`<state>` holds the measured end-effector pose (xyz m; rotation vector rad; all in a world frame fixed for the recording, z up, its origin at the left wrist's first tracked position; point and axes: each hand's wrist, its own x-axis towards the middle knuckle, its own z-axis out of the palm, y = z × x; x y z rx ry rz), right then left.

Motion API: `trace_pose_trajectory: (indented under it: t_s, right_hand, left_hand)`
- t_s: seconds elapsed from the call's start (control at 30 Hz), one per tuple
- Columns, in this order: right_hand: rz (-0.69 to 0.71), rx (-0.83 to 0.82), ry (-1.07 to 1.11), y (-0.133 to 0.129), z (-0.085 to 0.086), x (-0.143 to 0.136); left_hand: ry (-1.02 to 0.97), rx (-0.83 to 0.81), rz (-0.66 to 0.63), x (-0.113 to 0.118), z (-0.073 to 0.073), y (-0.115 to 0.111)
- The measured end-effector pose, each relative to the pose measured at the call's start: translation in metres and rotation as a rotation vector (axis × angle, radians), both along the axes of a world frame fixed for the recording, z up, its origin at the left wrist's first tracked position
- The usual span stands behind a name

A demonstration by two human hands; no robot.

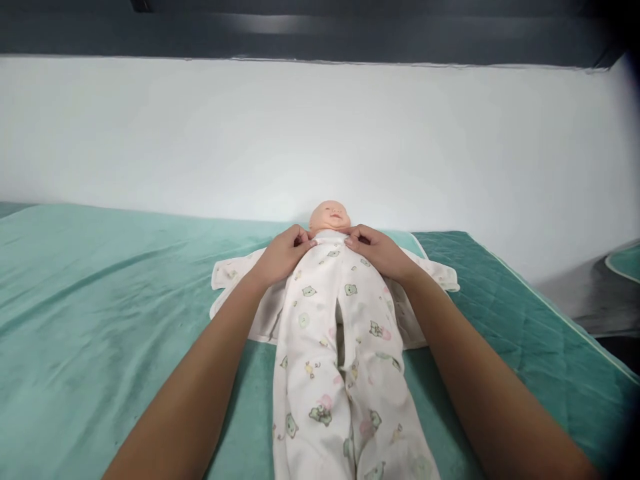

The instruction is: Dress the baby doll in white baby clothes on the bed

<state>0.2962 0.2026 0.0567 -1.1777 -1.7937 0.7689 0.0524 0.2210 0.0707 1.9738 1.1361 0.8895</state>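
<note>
Pinching Pants Under the Chin of a Doll

Looking down on a pale green sheet at left, meeting a darker green pad at right; facing a white wall behind, topped by a dark panel.

Finding the widest open stretch left of the left arm, then a narrower one beyond the right arm, bounded by the pad's slanting, light-trimmed edge.

Gripping the pants' top edge between thumb and fingers of the left hand, and doing likewise with the right hand, on either side of the doll's neck, with the doll's head near the wall.

Showing a white shirt underneath, flat sleeves reaching to both sides. Contrasting wrinkled sheet, soft white bear-printed cloth, a long slit between pant legs, smooth round head and quilted pad.
</note>
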Motion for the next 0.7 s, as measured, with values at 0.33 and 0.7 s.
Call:
trace_pose_trajectory:
  t_s: [0.33, 0.7]
  right_hand:
    - [-0.254, 0.026, -0.076, 0.027, -0.004, -0.009]
    - [-0.110, 0.048, 0.109, 0.019, -0.009, -0.009]
  left_hand:
    - [0.196, 0.087, 0.255, 0.016, -0.008, 0.031]
    - [-0.047, 0.118, 0.101, 0.012, -0.015, 0.026]
